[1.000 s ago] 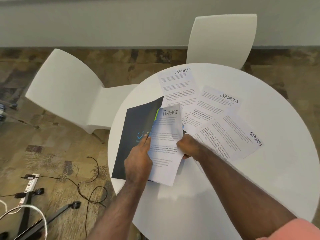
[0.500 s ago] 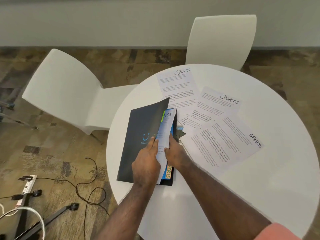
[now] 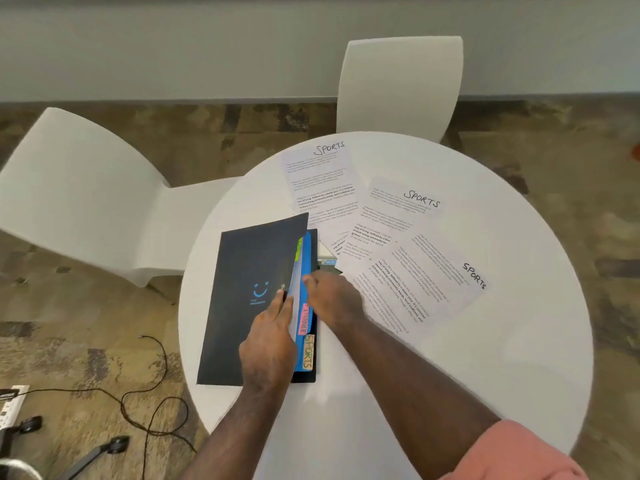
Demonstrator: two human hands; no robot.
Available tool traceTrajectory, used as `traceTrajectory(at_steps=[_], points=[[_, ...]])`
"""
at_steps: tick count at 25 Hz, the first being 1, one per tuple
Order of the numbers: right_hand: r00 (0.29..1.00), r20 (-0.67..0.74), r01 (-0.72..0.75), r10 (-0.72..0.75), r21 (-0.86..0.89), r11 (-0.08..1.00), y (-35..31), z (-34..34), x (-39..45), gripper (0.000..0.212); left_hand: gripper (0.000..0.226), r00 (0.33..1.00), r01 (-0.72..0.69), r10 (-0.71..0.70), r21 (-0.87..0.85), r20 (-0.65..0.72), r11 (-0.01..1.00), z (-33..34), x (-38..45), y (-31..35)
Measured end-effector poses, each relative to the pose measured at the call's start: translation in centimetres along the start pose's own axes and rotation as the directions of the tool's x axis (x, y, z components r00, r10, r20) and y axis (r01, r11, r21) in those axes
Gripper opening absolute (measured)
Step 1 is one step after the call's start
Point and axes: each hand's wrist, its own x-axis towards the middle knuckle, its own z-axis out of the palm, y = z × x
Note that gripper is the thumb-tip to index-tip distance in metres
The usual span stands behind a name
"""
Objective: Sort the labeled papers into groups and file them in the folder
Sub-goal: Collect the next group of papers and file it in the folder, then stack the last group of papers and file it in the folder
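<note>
We see a round white worktop (image 3: 450, 358) filling most of the view, with two white chairs, one at its left (image 3: 79, 202) and one at its far side (image 3: 401, 81), on a mottled brown carpet (image 3: 86, 358) where a black cable (image 3: 152, 393) loops near the bottom left. On the left part of the worktop lies the dark folder (image 3: 242, 306), its front cover printed with a blue smile and lifted a little off the pages beneath. To its right we find three white papers headed SPORTS, fanned and overlapping: the far one (image 3: 322, 181), the middle one (image 3: 405, 209) and the nearest one (image 3: 426, 282), whose lower left edge runs under our right wrist. Our left hand (image 3: 268, 341) rests on the cover near its right edge, its fingers (image 3: 280, 303) straight and together, pressing at the edge where a white sheet (image 3: 295, 282) sits tucked inside against a blue divider (image 3: 305, 268). Our right hand (image 3: 332, 296) hovers just beside that divider with its fingers loosely curled, holding nothing we can make out. Smallest are the index tabs along the folder's right edge: a green one (image 3: 298, 249) near the top, a pink one reading FINANCE (image 3: 303, 320) and, below it, an orange one reading SPORTS (image 3: 308, 351)
</note>
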Motion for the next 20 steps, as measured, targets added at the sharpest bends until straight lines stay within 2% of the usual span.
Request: traceTrajectory(at_steps=[2,3,4,5,7,8,11,13,15,17,20], points=[[0.977,-0.168,-0.114,0.132,0.112,0.987,4.3,-1.8,0.3,0.031,0.069,0.999,-0.027,0.023,0.079,0.049,0.996,0.6,0.1,0.6],[0.942,-0.253,-0.187,0.221,0.152,0.970,7.3,-2.3,0.3,0.030,0.067,0.997,-0.044,0.037,0.103,0.065,0.994,1.1,0.1,0.8],[0.896,-0.315,-0.274,0.312,0.160,0.948,10.2,-2.6,0.1,0.038,0.062,0.998,-0.058,0.054,0.100,0.043,0.993,1.6,0.1,0.7],[0.853,-0.328,-0.380,0.406,0.143,0.914,13.0,-2.8,-0.3,0.055,0.055,0.996,-0.084,0.086,0.071,-0.021,0.994,2.0,0.4,0.7],[0.785,-0.259,-0.561,0.562,0.085,0.823,17.2,-2.4,-1.2,0.095,0.040,0.959,-0.224,0.219,-0.007,-0.178,0.975,2.5,1.6,1.4],[0.774,-0.208,-0.599,0.598,0.062,0.798,18.4,-2.1,-1.5,0.108,0.033,0.928,-0.298,0.287,-0.010,-0.239,0.955,2.4,2.8,2.1],[0.805,-0.122,-0.586,0.580,-0.007,0.811,19.6,-0.9,-1.9,0.123,0.036,0.876,-0.403,0.389,0.012,-0.286,0.915,1.8,8.8,4.9],[0.802,-0.154,-0.590,0.578,-0.046,0.806,19.6,-0.1,-1.6,0.123,0.048,0.893,-0.403,0.402,0.036,-0.201,0.915,1.4,13.7,7.4],[0.788,-0.195,-0.604,0.584,-0.062,0.795,19.7,0.5,-1.3,0.121,0.059,0.923,-0.385,0.383,0.132,0.042,0.913,1.3,17.9,9.5],[0.784,-0.261,-0.601,0.563,-0.089,0.794,20.2,0.8,-1.4,0.119,0.071,0.928,-0.349,0.320,0.151,0.189,0.925,2.1,20.8,11.1],[0.765,-0.371,-0.581,0.527,-0.044,0.813,20.8,0.6,-1.6,0.117,0.083,0.935,-0.280,0.235,0.146,0.265,0.949,4.0,22.5,12.5]])
